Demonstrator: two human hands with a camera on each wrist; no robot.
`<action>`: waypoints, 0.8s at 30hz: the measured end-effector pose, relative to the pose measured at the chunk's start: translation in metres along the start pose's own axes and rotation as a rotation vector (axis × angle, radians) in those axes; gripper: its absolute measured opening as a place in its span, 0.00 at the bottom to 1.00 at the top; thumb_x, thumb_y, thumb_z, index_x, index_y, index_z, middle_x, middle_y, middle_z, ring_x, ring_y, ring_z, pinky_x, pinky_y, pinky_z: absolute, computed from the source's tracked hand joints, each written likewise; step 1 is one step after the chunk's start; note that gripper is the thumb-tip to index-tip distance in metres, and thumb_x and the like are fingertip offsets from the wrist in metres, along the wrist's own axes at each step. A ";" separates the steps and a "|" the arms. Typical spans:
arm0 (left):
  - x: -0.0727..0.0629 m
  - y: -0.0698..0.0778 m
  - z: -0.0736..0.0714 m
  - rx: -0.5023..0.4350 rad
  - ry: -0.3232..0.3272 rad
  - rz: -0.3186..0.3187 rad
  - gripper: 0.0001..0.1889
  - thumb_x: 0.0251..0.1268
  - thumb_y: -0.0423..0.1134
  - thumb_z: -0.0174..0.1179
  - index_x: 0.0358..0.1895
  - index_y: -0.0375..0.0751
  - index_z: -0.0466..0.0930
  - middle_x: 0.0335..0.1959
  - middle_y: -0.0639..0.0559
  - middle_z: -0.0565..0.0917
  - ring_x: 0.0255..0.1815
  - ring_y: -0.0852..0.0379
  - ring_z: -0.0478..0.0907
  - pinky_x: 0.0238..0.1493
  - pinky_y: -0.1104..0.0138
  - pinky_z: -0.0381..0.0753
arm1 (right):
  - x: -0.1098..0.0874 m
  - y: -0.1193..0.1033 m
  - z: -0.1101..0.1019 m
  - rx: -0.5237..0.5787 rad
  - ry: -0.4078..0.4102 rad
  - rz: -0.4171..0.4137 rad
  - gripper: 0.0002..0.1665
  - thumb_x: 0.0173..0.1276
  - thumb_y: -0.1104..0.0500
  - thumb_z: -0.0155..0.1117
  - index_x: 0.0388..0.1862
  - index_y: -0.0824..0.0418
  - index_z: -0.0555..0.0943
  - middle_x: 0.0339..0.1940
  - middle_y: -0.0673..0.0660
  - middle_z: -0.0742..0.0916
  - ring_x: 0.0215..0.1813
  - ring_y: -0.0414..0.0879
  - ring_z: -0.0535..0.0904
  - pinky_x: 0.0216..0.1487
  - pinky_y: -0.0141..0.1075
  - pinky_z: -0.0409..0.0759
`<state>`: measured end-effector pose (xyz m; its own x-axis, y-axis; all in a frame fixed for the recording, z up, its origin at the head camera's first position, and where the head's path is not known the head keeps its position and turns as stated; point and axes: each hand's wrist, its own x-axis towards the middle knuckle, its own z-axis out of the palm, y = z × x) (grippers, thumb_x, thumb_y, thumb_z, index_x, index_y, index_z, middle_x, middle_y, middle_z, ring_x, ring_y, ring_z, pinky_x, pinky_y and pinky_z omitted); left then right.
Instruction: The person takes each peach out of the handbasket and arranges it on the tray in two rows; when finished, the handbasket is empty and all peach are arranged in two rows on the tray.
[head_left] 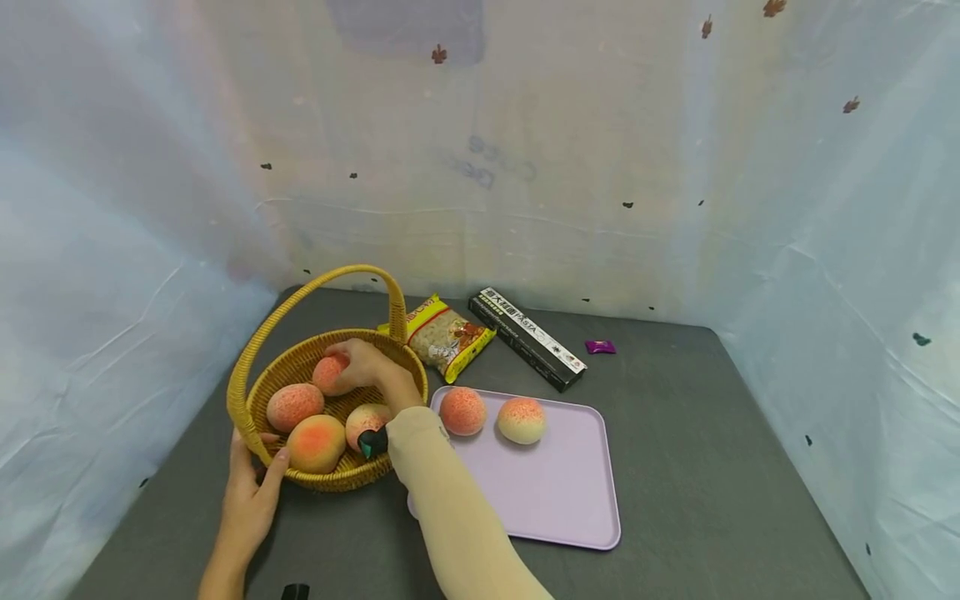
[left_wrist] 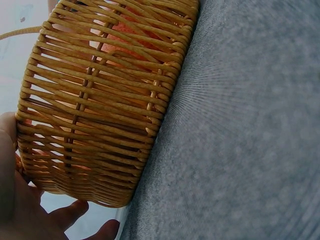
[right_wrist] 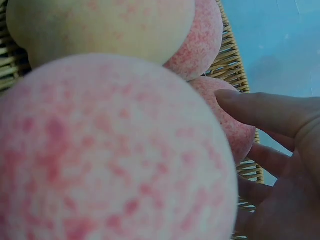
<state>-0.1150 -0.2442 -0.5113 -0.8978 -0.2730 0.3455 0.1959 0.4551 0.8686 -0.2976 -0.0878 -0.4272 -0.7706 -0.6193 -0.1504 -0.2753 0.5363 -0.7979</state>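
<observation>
A yellow wicker basket with a tall arched handle stands at the left of the table. My left hand grips its near-left rim; the left wrist view shows fingers beside the woven wall. Inside the basket, my right hand holds a reddish peach at the far side, thumb and fingers around it. Around that one lie a speckled peach, an orange-yellow peach and a pale speckled peach, partly covered by the wrist. The pale peach looms large in the right wrist view.
A lilac tray lies right of the basket, bearing a red peach and a cream-and-red peach. Behind are a yellow food packet, a black pasta box and a small purple wrapper. Pale sheeting surrounds the table.
</observation>
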 end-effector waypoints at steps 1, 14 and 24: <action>0.000 0.000 0.000 -0.001 0.001 0.000 0.26 0.76 0.31 0.52 0.72 0.34 0.54 0.57 0.44 0.68 0.56 0.66 0.64 0.48 0.79 0.64 | 0.000 0.000 0.000 -0.014 -0.008 -0.005 0.36 0.64 0.68 0.69 0.71 0.56 0.74 0.66 0.54 0.78 0.58 0.43 0.75 0.49 0.32 0.74; 0.000 -0.001 0.000 -0.018 0.020 0.023 0.24 0.74 0.28 0.53 0.69 0.32 0.58 0.54 0.45 0.69 0.53 0.60 0.67 0.46 0.77 0.66 | -0.005 -0.005 -0.007 -0.276 -0.070 0.026 0.35 0.67 0.59 0.70 0.72 0.49 0.72 0.71 0.53 0.73 0.72 0.51 0.65 0.59 0.39 0.72; 0.003 -0.002 0.001 -0.021 0.008 0.039 0.23 0.74 0.28 0.53 0.67 0.31 0.59 0.58 0.44 0.66 0.55 0.65 0.65 0.46 0.78 0.65 | -0.008 -0.002 -0.007 -0.197 -0.195 0.078 0.39 0.61 0.59 0.74 0.70 0.58 0.71 0.56 0.52 0.79 0.48 0.41 0.74 0.43 0.31 0.74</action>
<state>-0.1182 -0.2453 -0.5127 -0.8862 -0.2626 0.3817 0.2388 0.4472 0.8620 -0.2948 -0.0797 -0.4196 -0.6738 -0.6603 -0.3317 -0.3409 0.6761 -0.6533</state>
